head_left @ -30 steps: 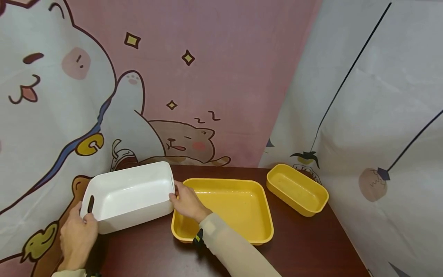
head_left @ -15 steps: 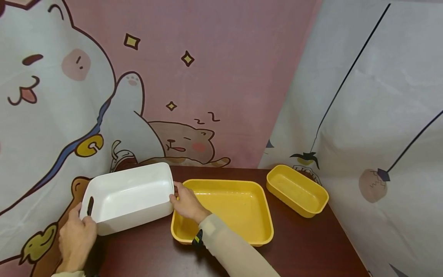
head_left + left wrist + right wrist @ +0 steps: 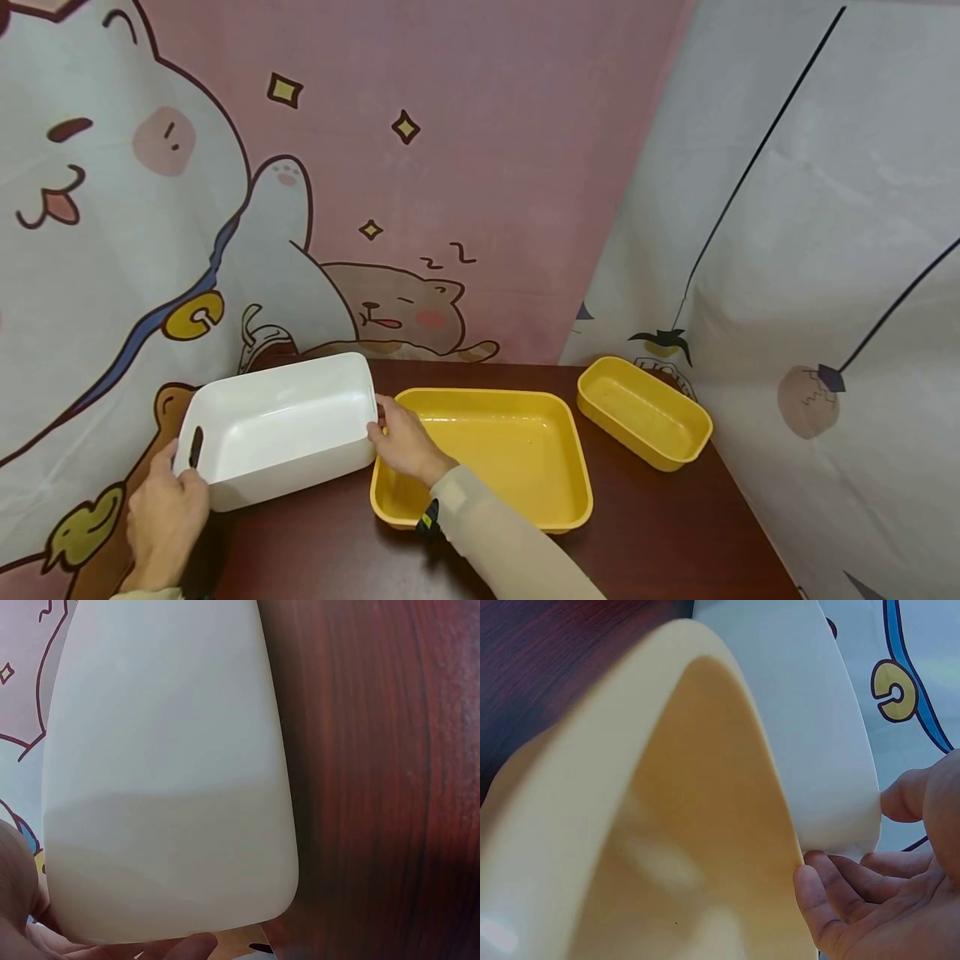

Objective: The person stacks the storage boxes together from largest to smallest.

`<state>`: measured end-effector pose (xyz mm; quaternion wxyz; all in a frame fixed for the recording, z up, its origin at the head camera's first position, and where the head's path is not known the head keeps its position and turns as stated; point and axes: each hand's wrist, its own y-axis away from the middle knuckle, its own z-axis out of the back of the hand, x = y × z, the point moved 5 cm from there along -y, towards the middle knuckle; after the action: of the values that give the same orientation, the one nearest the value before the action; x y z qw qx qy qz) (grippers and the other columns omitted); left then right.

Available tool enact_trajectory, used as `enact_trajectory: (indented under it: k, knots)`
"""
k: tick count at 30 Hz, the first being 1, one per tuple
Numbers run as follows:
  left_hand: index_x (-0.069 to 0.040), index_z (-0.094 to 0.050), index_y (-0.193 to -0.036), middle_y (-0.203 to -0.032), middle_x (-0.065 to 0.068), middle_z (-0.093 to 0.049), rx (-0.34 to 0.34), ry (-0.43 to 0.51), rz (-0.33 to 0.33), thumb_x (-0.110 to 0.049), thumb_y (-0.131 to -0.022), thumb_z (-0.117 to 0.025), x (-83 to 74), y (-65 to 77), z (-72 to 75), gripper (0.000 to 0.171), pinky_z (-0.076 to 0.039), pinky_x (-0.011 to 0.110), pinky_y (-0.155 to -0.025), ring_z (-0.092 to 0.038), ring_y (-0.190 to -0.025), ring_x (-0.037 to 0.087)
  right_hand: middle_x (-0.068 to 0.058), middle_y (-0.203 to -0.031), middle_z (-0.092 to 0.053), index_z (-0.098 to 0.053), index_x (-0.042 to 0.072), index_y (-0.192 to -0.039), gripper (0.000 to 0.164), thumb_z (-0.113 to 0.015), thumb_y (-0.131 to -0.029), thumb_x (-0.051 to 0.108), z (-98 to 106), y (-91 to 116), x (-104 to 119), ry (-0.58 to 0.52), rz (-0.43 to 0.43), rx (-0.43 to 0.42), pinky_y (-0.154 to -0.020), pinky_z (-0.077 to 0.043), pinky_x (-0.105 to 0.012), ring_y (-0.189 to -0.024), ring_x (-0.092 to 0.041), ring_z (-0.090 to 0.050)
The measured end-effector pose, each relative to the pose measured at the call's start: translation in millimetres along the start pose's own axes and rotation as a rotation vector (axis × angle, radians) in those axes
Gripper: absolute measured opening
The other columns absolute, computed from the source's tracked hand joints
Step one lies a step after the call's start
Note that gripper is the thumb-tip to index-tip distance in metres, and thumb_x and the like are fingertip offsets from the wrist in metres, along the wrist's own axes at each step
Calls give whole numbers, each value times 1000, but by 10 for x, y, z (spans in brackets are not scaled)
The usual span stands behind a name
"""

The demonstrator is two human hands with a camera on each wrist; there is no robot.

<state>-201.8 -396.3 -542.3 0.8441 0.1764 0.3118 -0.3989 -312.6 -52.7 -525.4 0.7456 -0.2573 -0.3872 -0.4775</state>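
Observation:
A white rectangular bin (image 3: pixel 292 421) with a slot handle at its end sits at the left of the table. My left hand (image 3: pixel 167 517) grips its left end by the slot, thumb on the near side. The right hand (image 3: pixel 408 442) holds the opposite end, its forearm crossing the larger yellow bin (image 3: pixel 517 467). In the left wrist view, the white bin's side (image 3: pixel 165 750) fills the middle, with fingertips (image 3: pixel 191 947) at its lower edge. The right wrist view has the thumb and fingers around the white bin's end (image 3: pixel 802 727), one fingertip right at the yellow rim (image 3: pixel 562 780).
A smaller yellow bin (image 3: pixel 645 417) stands at the back right, angled near the side wall. Dark red-brown table (image 3: pixel 315 550) shows in front of the bins. Printed cloth (image 3: pixel 510 167) with cartoon cats hangs behind, and pale cloth (image 3: pixel 832 275) closes off the right.

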Motion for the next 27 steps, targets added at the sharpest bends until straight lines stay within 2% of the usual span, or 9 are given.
enact_trajectory:
  k: [6, 13, 17, 18, 20, 24, 25, 27]
  knots:
    - [-6, -27, -184, -179, 40, -38, -18, 12, -19, -22, -115, -34, -25, 25, 38, 71, -40, 86, -114, -43, -153, 74, -12, -154, -74, -49, 5, -174, 58, -64, -120, 21, -3, 5, 5, 8, 13, 0, -114, -64, -31, -125, -15, -71]
    - [-6, -28, -184, -179, 40, -39, -31, 12, -34, -22, -115, -34, -48, 48, 79, 71, -40, 85, -114, -44, -153, 74, -12, -157, -73, -50, 5, -174, 58, -63, -120, 20, -8, 6, 25, -20, 15, -1, -115, -64, -31, -128, -15, -72]
    - [-5, -29, -183, -178, 41, -40, -32, 11, -40, -21, -115, -35, -59, 42, 99, 71, -40, 86, -115, -44, -152, 74, -14, -151, -76, -53, 3, -170, 55, -64, -118, 19, 7, -37, 14, -58, 59, -9, -111, -65, -30, -123, -13, -74]
    - [-4, -29, -183, -177, 41, -40, -34, 11, -41, -21, -114, -35, -62, 42, 107, 71, -40, 86, -115, -44, -152, 74, -12, -148, -77, -54, 5, -169, 56, -64, -119, 26, -33, -104, -82, -51, 93, -21, -109, -65, -28, -122, -11, -74]
    - [-3, -30, -183, -177, 42, -41, -37, 14, -43, -20, -114, -35, -68, 36, 122, 71, -40, 86, -114, -45, -151, 74, -13, -146, -77, -56, 5, -167, 55, -66, -117, 26, -13, -120, -74, -79, 100, -20, -109, -66, -29, -120, -11, -75]
    - [-1, -31, -182, -177, 41, -42, -36, 18, -34, -19, -113, -35, -84, 26, 156, 71, -40, 85, -115, -45, -152, 73, -12, -147, -75, -56, 8, -165, 54, -68, -117, 27, 23, -130, -38, -136, 62, -25, -111, -66, -32, -123, -14, -76]
    - [-1, -32, -181, -176, 41, -43, -37, 20, -31, -18, -112, -36, -89, 21, 165, 71, -40, 85, -115, -45, -152, 73, -14, -148, -74, -56, 7, -165, 52, -68, -116, 21, 78, -72, 73, -163, 25, -21, -113, -66, -36, -125, -15, -76]
    - [0, -34, -180, -175, 41, -45, -42, 20, -29, -18, -112, -36, -104, 17, 183, 71, -40, 85, -115, -47, -151, 73, -13, -147, -74, -57, 7, -164, 51, -68, -116, 20, 93, -67, 102, -164, 7, -43, -113, -66, -37, -125, -17, -75]
